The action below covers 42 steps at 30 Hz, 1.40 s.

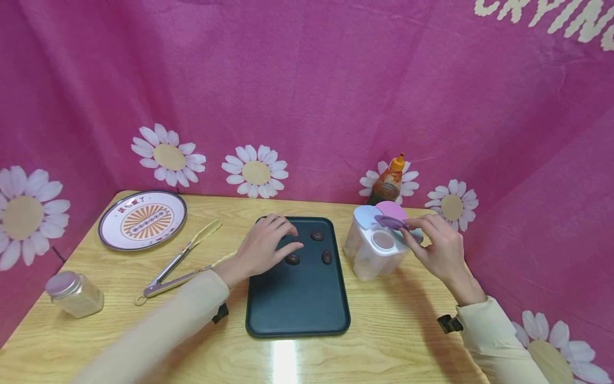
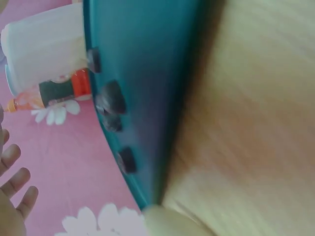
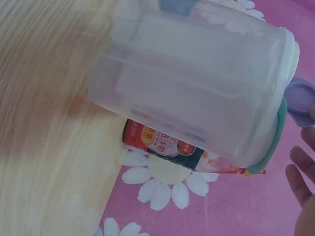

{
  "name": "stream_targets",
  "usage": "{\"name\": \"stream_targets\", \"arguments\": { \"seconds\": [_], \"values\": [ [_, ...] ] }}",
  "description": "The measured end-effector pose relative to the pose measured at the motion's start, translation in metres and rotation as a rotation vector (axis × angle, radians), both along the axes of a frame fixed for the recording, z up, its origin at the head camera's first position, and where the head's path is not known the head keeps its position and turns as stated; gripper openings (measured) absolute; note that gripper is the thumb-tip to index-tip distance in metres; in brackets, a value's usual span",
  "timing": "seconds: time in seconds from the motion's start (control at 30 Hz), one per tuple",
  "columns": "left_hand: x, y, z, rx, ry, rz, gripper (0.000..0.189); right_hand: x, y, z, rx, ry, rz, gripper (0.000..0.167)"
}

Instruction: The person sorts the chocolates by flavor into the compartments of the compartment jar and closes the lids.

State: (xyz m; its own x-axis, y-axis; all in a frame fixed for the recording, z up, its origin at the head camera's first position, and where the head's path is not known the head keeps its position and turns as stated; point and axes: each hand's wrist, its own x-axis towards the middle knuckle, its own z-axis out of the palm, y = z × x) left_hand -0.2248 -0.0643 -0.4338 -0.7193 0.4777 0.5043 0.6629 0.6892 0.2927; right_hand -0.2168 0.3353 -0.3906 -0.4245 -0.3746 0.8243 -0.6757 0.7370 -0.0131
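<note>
My left hand hovers over the dark rectangular baking tray, fingers loosely bent and apart from the thumb. Several small dark brown oval pieces lie on the tray's far half, some close under that hand. The left wrist view shows the fingers spread, holding nothing. With thumb and fingertips, my right hand pinches a purple lid, raised over the translucent multi-compartment container. One round opening at its front is uncovered; blue and pink lids cover others.
Metal tongs with pale yellow tips lie spread open left of the tray. Behind them is a patterned plate. A lidded jar stands at the table's left edge. A sauce bottle stands behind the container, before a pink flowered cloth.
</note>
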Motion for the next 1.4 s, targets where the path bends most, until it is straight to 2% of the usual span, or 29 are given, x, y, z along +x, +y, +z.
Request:
{"name": "stream_targets", "arguments": {
  "seconds": [0.27, 0.5, 0.73, 0.87, 1.03, 1.13, 1.27, 1.4],
  "values": [
    [0.024, -0.055, -0.010, -0.024, -0.028, 0.099, 0.030, 0.002, -0.001, 0.005, 0.061, 0.039, -0.009, 0.042],
    [0.042, -0.107, -0.016, -0.026, -0.089, 0.203, 0.034, 0.002, -0.002, 0.007, 0.083, 0.044, -0.018, 0.036],
    [0.060, -0.151, -0.024, -0.054, -0.044, 0.279, 0.043, 0.002, -0.002, 0.007, 0.084, 0.037, -0.016, 0.032],
    [0.068, -0.168, -0.032, -0.082, -0.014, 0.335, 0.057, 0.002, -0.001, 0.007, 0.083, 0.036, -0.009, 0.030],
    [0.073, -0.183, -0.043, -0.140, 0.006, 0.412, 0.074, 0.002, -0.001, 0.007, 0.081, 0.035, -0.003, 0.027],
    [0.074, -0.188, -0.047, -0.168, -0.035, 0.461, 0.078, 0.002, -0.001, 0.007, 0.082, 0.034, -0.001, 0.027],
    [0.076, -0.193, -0.049, -0.207, -0.171, 0.501, 0.078, 0.002, -0.001, 0.007, 0.084, 0.031, -0.006, 0.029],
    [0.076, -0.195, -0.051, -0.250, -0.283, 0.505, 0.079, 0.002, -0.001, 0.006, 0.083, 0.031, -0.009, 0.034]
  ]
}}
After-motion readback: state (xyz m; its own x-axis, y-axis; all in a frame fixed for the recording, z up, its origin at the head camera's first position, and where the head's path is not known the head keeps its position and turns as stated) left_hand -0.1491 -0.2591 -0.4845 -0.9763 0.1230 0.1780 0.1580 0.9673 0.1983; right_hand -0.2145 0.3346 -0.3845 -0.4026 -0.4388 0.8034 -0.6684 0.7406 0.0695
